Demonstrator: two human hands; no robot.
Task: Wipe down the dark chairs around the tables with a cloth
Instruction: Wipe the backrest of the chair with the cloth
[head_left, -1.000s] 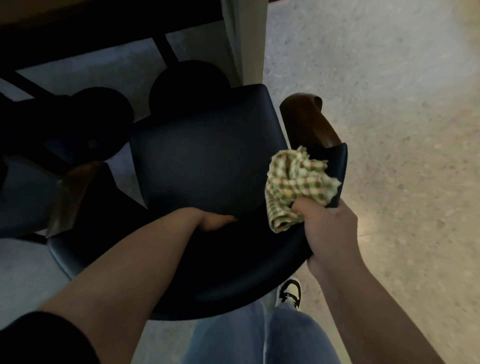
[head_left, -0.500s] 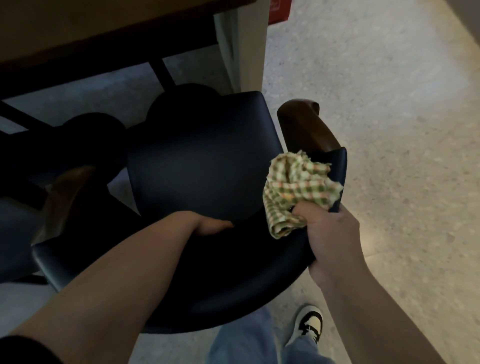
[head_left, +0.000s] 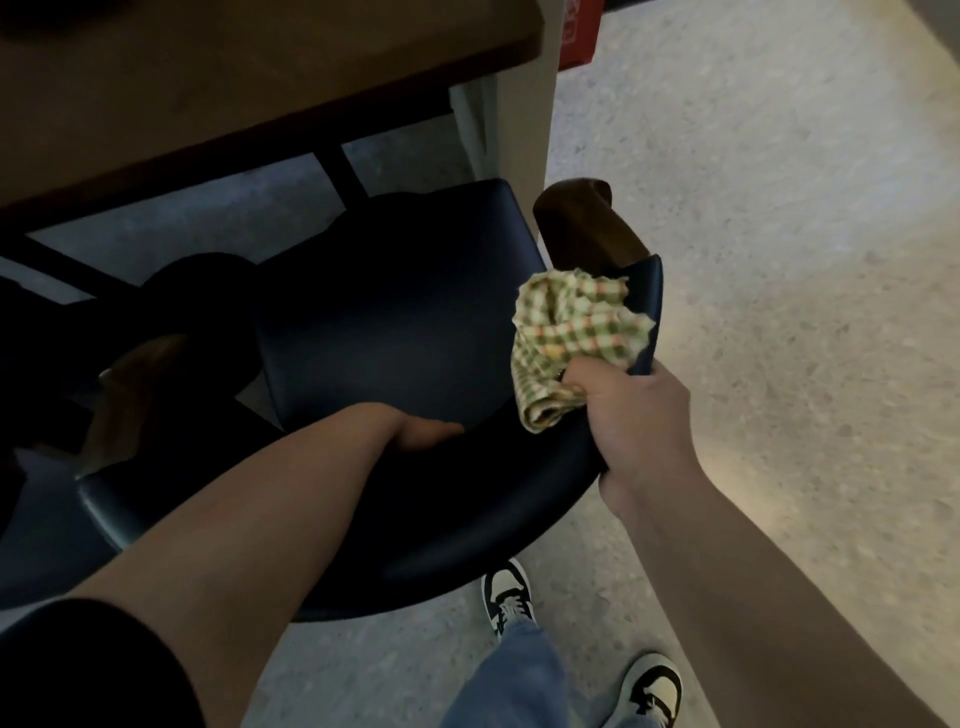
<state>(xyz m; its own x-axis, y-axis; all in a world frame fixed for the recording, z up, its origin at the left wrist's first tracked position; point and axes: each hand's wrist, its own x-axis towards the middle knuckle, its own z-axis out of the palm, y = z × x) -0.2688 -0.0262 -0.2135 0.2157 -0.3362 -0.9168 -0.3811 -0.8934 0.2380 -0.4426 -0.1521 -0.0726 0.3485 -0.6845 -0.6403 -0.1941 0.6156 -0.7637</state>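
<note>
The cloth (head_left: 576, 338), a checked green and yellow one, is bunched in your right hand (head_left: 631, 415): your fingers are curled tight around its lower part, and the loose folds stand up above your fist. The fist presses the cloth on the right end of the curved backrest of the dark chair (head_left: 384, 332), just below the brown wooden armrest (head_left: 587, 228). Your left hand (head_left: 421, 428) rests on the inner side of the backrest, near the back of the seat; the fingers go down behind the rim, so I cannot tell if they are spread or curled.

In my judgement you are in the middle of this one chair. The cloth works on the right end of the backrest. If the seat, the rest of the backrest and the armrests are already wiped, the view does not show, because no wet trace is visible on the dark surface. At least one more dark chair (head_left: 62, 291) stands at the left under the table (head_left: 234, 88), and it waits.

Compared with one second ago, the cloth and your right hand keep almost the same place on the backrest, and your left hand keeps its place too. Your head has lifted: more of the table top shows now, and both your shoes (head_left: 511, 597) are visible where only one was seen.
</note>
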